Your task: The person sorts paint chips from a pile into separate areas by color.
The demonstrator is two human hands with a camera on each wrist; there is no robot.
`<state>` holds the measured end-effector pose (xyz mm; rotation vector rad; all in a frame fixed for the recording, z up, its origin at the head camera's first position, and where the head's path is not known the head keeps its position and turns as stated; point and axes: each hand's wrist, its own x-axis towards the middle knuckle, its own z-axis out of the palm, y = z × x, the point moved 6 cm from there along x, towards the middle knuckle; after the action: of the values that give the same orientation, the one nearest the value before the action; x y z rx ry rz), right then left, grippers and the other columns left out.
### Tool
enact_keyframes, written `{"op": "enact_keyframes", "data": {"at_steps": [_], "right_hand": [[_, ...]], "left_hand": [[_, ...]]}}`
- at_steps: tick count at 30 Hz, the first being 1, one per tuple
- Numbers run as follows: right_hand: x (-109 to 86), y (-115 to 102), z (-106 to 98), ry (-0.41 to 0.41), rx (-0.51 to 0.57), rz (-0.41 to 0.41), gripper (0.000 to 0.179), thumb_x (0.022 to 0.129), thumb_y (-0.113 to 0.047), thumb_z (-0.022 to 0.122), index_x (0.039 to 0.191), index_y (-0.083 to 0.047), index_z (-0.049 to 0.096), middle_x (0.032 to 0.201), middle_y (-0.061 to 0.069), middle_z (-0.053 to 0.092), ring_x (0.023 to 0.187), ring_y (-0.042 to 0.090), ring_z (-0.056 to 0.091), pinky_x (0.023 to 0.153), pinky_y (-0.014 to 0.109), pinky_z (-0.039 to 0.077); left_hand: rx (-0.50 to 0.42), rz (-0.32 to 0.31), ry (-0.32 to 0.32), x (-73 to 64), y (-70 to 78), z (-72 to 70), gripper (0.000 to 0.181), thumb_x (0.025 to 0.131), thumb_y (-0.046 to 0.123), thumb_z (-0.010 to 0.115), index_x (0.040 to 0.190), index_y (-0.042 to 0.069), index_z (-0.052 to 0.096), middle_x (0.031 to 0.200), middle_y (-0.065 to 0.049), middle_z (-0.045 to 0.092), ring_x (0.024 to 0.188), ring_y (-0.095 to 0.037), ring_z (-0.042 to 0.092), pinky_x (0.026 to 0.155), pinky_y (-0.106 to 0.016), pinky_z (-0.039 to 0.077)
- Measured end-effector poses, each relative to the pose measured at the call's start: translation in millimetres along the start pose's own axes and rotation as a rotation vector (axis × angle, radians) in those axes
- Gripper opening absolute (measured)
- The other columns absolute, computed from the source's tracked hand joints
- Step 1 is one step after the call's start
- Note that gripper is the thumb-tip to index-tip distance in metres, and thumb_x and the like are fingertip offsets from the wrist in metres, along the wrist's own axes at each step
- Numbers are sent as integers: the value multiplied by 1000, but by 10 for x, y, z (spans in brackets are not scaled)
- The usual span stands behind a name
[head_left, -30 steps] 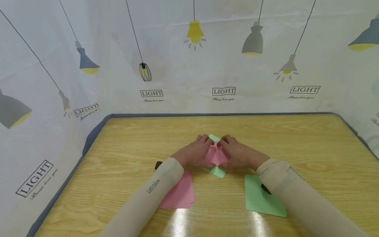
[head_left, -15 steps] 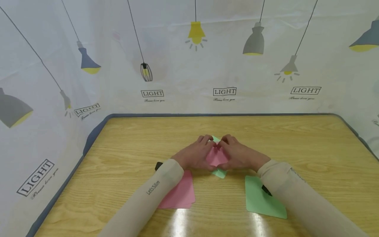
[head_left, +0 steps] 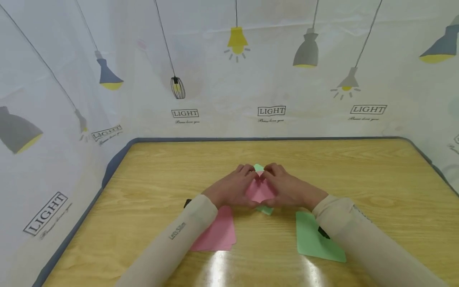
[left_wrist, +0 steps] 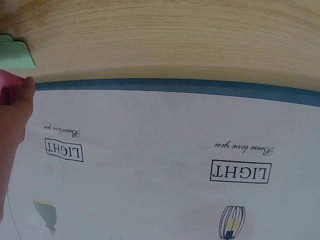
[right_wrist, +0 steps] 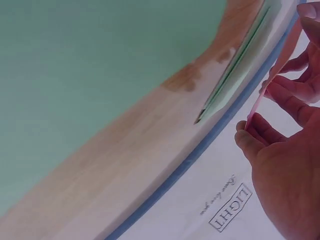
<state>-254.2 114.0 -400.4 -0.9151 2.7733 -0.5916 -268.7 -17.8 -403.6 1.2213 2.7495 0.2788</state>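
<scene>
Both hands hold one pink paper card (head_left: 261, 192) between them over the middle of the table. My left hand (head_left: 234, 188) pinches its left side with thumb and fingers, and my right hand (head_left: 289, 188) pinches the right side the same way. Seen nearly edge-on in the right wrist view, the pink card (right_wrist: 286, 52) is off the tabletop, slightly bent, between the right hand (right_wrist: 290, 172) and the left hand's fingers. Below it lies green card (head_left: 266, 210), partly hidden by the hands. The left wrist view catches only a pink corner (left_wrist: 10, 80) beside the fingers.
Pink cards (head_left: 221, 233) lie in a small pile under the left forearm. Green card (head_left: 315, 241) lies by the right forearm. A pale wall cloth (head_left: 222, 87) printed with lamps stands behind the wooden table's (head_left: 179, 159) blue-edged far side.
The thumbs have come in over the near edge of the pink card, and the fingers at its far edge have shifted slightly. The left forearm has moved a little left. The piles stay put.
</scene>
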Motion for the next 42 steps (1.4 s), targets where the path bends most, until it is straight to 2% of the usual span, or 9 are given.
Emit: {"op": "enact_keyframes", "data": {"at_steps": [4, 7, 14, 21, 24, 30, 34, 42], "right_hand": [[-15, -76, 0, -1, -1, -24, 69, 83, -45, 76, 136, -9, 50, 144, 16, 31, 129, 31, 37, 104, 45, 39], [-21, -178, 4, -17, 7, -49, 69, 84, -44, 76, 137, -9, 49, 144, 15, 31, 128, 29, 39, 103, 42, 41], [9, -462, 51, -55, -8, -135, 60, 85, -40, 75, 131, -9, 52, 143, 13, 35, 128, 27, 38, 99, 38, 43], [34, -734, 170, -90, -30, -217, 57, 83, -39, 74, 127, -9, 53, 143, 14, 36, 132, 28, 34, 101, 37, 42], [47, -831, 243, -106, -49, -234, 60, 82, -43, 74, 128, -11, 53, 143, 12, 37, 133, 26, 33, 101, 35, 42], [63, -1002, 423, -154, -80, -264, 64, 80, -47, 74, 130, -13, 53, 141, 9, 38, 128, 23, 36, 99, 30, 42], [73, -1085, 519, -172, -106, -285, 64, 81, -46, 74, 131, -14, 52, 139, 8, 38, 126, 21, 37, 99, 29, 42], [64, -1190, 600, -172, -209, -297, 68, 81, -49, 75, 134, -12, 53, 134, 8, 44, 121, 22, 43, 101, 30, 40]], "left_hand": [[0, -3, 3, -59, -5, -20, 69, 81, 52, 74, 131, 10, 53, 130, -2, 40, 121, -17, 36, 101, -27, 38], [-3, -5, 1, -165, -20, -43, 68, 81, 51, 75, 130, 10, 53, 130, -2, 41, 121, -18, 37, 100, -27, 39], [-23, 0, 36, -541, -54, -131, 62, 80, 52, 76, 124, 13, 55, 131, -1, 42, 121, -17, 37, 98, -29, 41], [-31, 16, 48, -897, -55, -149, 60, 78, 49, 78, 119, 12, 57, 130, -2, 43, 121, -18, 39, 97, -31, 43], [-33, 0, 42, -1031, -64, -151, 62, 77, 53, 77, 120, 12, 57, 131, -2, 44, 122, -18, 39, 97, -32, 42], [-78, -82, -3, -1273, -85, -75, 70, 76, 67, 70, 123, 18, 56, 135, 2, 42, 123, -14, 39, 94, -33, 45], [-99, -108, -16, -1382, -90, -21, 71, 74, 67, 72, 122, 19, 56, 134, 2, 42, 122, -15, 40, 94, -36, 46], [-78, -59, -7, -1458, -105, 71, 69, 71, 51, 81, 125, 15, 55, 134, -5, 44, 122, -18, 40, 98, -37, 44]]}}
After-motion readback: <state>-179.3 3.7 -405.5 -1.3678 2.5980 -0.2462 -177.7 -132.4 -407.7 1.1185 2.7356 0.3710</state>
